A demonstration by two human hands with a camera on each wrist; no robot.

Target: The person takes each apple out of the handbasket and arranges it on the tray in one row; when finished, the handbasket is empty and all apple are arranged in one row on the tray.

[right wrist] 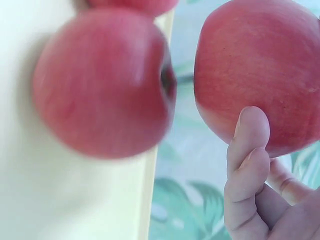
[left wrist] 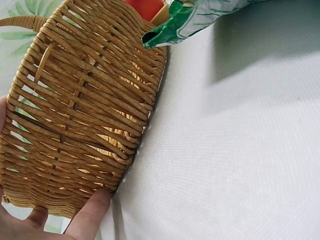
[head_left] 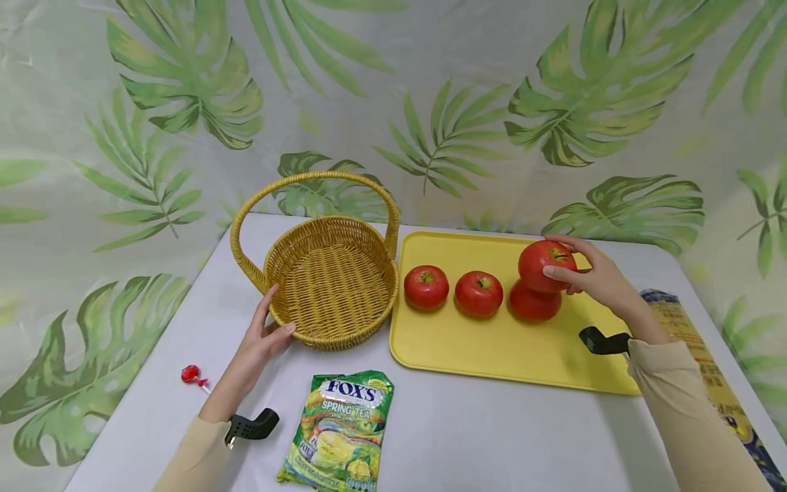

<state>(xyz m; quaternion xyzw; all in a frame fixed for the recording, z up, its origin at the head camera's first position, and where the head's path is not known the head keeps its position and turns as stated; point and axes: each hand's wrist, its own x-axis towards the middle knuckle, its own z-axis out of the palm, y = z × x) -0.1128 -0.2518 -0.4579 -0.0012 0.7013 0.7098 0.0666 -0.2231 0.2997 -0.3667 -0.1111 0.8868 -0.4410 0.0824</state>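
Note:
My right hand [head_left: 593,277] grips a red apple [head_left: 546,265] between thumb and fingers, over the right part of the yellow tray [head_left: 467,348]. Just beneath it another apple [head_left: 533,302] sits on the tray; the right wrist view shows a small gap between the held apple [right wrist: 260,70] and the lower apple [right wrist: 105,85], bridged by the lower one's stem. Two more apples [head_left: 426,287] stand in line to the left. With thumb and fingers spread, my left hand [head_left: 258,342] touches the near left side of the wicker basket [head_left: 335,287]. Its fingertips are partly hidden in the left wrist view.
A green candy bag [head_left: 344,430] lies in front of the basket, and a red lollipop [head_left: 192,374] is at the left. Some yellow packaging [head_left: 688,342] lies right of the tray, partly behind my right arm. A leaf-patterned cloth [head_left: 443,137] rises behind the table.

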